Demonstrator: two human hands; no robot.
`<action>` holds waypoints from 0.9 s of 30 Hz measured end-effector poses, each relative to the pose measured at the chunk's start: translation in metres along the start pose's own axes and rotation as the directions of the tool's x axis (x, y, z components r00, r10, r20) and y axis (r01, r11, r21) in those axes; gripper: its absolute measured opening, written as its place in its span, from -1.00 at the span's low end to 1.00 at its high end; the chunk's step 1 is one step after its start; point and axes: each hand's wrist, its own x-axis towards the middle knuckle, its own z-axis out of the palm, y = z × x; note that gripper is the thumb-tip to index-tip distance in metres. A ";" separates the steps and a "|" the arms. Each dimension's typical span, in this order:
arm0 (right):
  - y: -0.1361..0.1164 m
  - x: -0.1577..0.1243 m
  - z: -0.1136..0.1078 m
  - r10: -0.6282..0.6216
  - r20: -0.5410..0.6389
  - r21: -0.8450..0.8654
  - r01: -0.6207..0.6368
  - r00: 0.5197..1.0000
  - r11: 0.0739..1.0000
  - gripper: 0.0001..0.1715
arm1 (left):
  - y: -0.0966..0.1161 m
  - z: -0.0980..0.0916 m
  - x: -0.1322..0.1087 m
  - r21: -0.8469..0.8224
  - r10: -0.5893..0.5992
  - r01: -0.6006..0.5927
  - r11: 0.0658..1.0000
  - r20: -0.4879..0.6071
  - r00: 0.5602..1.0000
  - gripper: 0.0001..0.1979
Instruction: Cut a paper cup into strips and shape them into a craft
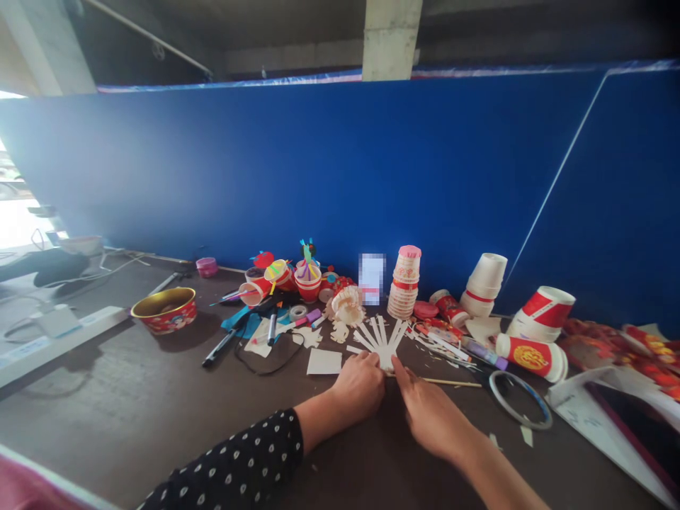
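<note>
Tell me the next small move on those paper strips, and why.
Likely pin the joint with the left hand and ease one paper strip outward with the right hand: the strips fan from that joint, and both hands sit right at it.

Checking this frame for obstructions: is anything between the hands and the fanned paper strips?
Nothing does: the left hand and right hand both reach the fanned paper strips; a thin wooden stick lies beside the right hand.

- I'm at a craft workbench in a makeshift workshop space
- dark table (106, 397) littered with paper cups (404, 283), cut paper strips (380, 340), markers (220, 347)
- blue partition (319, 170) along far side
- bare concrete pillar (390, 39) beyond it
</note>
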 end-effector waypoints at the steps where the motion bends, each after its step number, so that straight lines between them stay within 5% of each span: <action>1: 0.001 0.000 -0.001 0.027 0.011 0.030 -0.027 1.000 0.999 -0.23 | 0.000 -0.001 0.000 -0.002 -0.005 0.005 1.000 0.000 1.000 -0.78; 5: 0.010 0.002 -0.004 0.131 -0.008 0.180 -0.127 0.991 0.975 -0.45 | 0.001 -0.005 -0.002 -0.019 -0.017 0.017 1.000 0.002 1.000 -0.77; 9: 0.018 0.003 -0.004 0.068 -0.070 0.254 -0.048 0.995 0.966 -0.52 | 0.001 -0.003 -0.001 -0.013 -0.012 0.012 1.000 0.005 1.000 -0.76; 27: 0.011 0.013 0.002 0.154 -0.144 0.117 -0.138 0.977 0.984 -0.64 | -0.005 -0.003 0.006 -0.103 -0.030 0.028 0.994 -0.020 0.999 -0.76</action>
